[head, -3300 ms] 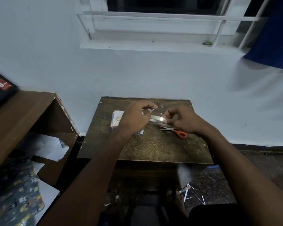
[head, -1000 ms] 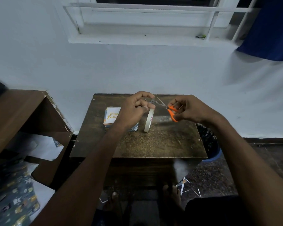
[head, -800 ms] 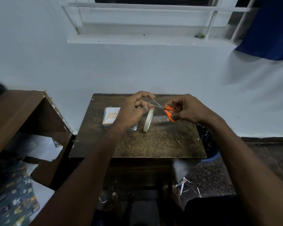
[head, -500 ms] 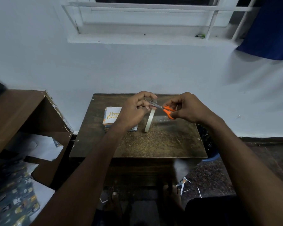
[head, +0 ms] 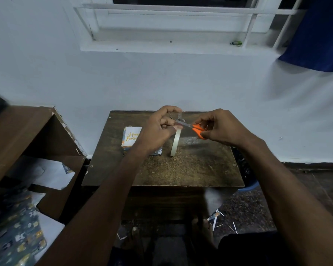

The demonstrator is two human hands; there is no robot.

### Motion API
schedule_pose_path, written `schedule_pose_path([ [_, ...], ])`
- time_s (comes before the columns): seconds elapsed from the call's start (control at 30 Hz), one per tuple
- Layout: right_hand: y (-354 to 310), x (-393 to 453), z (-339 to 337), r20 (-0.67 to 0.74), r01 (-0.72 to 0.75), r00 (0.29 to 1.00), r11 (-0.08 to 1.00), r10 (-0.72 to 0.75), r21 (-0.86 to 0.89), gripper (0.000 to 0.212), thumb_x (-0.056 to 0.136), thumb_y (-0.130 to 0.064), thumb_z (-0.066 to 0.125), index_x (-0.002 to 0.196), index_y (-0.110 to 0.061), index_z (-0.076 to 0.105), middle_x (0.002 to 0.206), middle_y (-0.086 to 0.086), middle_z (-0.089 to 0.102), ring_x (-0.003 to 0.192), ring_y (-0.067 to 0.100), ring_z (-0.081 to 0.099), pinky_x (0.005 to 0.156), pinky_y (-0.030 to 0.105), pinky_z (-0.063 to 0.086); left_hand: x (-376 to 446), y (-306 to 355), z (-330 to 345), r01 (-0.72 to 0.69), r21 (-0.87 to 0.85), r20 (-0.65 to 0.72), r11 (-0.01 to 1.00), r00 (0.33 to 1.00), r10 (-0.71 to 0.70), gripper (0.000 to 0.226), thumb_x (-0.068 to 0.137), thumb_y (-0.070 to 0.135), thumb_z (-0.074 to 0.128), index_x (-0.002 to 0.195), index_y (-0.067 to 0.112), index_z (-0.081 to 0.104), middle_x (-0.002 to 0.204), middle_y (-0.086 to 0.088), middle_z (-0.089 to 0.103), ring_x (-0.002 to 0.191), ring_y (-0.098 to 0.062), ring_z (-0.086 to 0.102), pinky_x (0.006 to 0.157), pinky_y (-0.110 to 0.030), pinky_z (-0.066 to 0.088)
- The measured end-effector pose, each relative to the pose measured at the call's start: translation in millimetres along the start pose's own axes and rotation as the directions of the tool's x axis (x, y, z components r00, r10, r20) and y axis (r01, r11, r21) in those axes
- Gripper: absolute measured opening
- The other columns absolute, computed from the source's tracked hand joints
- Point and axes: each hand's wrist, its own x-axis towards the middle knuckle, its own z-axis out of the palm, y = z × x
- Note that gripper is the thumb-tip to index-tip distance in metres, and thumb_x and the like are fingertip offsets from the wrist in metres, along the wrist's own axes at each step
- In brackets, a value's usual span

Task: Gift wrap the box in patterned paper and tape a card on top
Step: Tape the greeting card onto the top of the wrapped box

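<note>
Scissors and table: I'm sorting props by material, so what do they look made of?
Scissors: likely steel blades, grey with a dull shine; handles probably plastic, plain bright orange. Table: seemingly wood or laminated board, dark brown, with a worn, speckled middle.

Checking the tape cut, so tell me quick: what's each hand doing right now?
Left hand: pinches the pulled-out strip of tape; the tape roll hangs below.
Right hand: grips the orange-handled scissors, blades at the strip.
</note>
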Motion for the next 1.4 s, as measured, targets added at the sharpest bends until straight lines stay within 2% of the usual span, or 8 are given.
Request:
schedule_pose_path([
  [0.23,12,0,7,0.102,-0.103,0.988,0.986,0.117,-0.135,0.020,0.072,-0.010,0.088,0.084,-0.022,0.078,0.084,-0.007,0.074,0.078,0.009,0.069,0.067,0.028,0.050,0,-4,1,0.002,-0.013,-0.064,1.000,0.998,-0.002,0.054,0.091,0.005,0.079,0.139,0.018,0.057,0.094,-0.001,0.080,0.098,-0.018,0.074,0.083,-0.014,0.053],
  [0.5,19,11,46,0.145,-0.127,0.965,0.876,0.217,-0.465,0.031,0.076,-0.014,0.087,0.105,-0.022,0.081,0.106,0.004,0.077,0.097,0.024,0.070,0.078,0.030,0.054,0,-2,-1,0.002,-0.021,-0.014,1.000,1.000,-0.002,0.050,0.091,0.004,0.078,0.136,0.017,0.060,0.091,-0.001,0.080,0.096,-0.014,0.075,0.085,-0.013,0.053],
  [0.57,15,11,42,0.077,-0.156,0.977,0.905,0.201,-0.395,0.045,0.073,-0.026,0.091,0.115,-0.027,0.078,0.108,-0.003,0.076,0.101,0.019,0.068,0.080,0.030,0.051,0,-1,-4,0.018,-0.031,0.036,0.999,0.999,-0.017,0.052,0.092,0.005,0.078,0.138,0.018,0.058,0.092,0.000,0.080,0.093,-0.008,0.073,0.084,-0.013,0.052],
  [0.67,2,8,32,0.061,-0.046,0.997,0.999,0.046,-0.006,0.067,0.070,-0.037,0.096,0.132,-0.034,0.070,0.123,-0.016,0.069,0.096,-0.007,0.058,0.086,0.028,0.045,0,1,-7,0.030,-0.068,0.078,0.997,0.997,-0.025,0.056,0.092,0.007,0.079,0.141,0.019,0.055,0.095,-0.002,0.080,0.097,-0.015,0.074,0.091,-0.023,0.055],
  [0.77,-7,5,35,0.102,0.079,0.990,0.974,-0.102,0.213,0.037,0.087,-0.031,0.084,0.123,-0.032,0.076,0.107,-0.014,0.077,0.073,-0.006,0.061,0.072,0.021,0.047,1,1,-7,0.031,-0.117,0.069,0.993,0.997,-0.023,0.061,0.091,0.006,0.080,0.144,0.020,0.053,0.096,-0.005,0.080,0.096,-0.016,0.073,0.095,-0.033,0.056],
  [0.87,-9,4,39,0.105,0.073,0.987,0.931,-0.118,0.357,0.011,0.095,-0.019,0.077,0.105,-0.020,0.081,0.087,-0.005,0.079,0.077,0.015,0.075,0.075,0.032,0.060,2,-1,-5,-0.004,-0.134,0.024,0.991,1.000,0.007,0.065,0.089,0.003,0.082,0.145,0.020,0.053,0.094,-0.007,0.079,0.094,-0.014,0.073,0.095,-0.037,0.057],
  [1.1,-9,4,34,0.061,0.052,0.993,0.855,-0.097,0.515,0.009,0.094,-0.017,0.078,0.100,-0.011,0.081,0.082,0.011,0.076,0.062,0.032,0.063,0.059,0.037,0.054,2,5,-2,-0.153,-0.236,-0.150,0.960,0.981,0.120,0.065,0.087,-0.004,0.081,0.144,0.008,0.053,0.090,-0.015,0.078,0.090,-0.016,0.077,0.083,-0.021,0.055],
  [1.4,-9,4,24,-0.074,0.219,0.976,0.910,-0.206,0.352,0.021,0.084,-0.018,0.086,0.105,-0.019,0.084,0.077,-0.019,0.068,0.062,0.005,0.050,0.059,0.024,0.040,4,4,0,0.014,-0.253,-0.141,0.967,0.989,-0.051,0.068,0.089,0.008,0.083,0.148,0.019,0.051,0.088,-0.003,0.081,0.102,-0.016,0.077,0.107,-0.033,0.052],
])
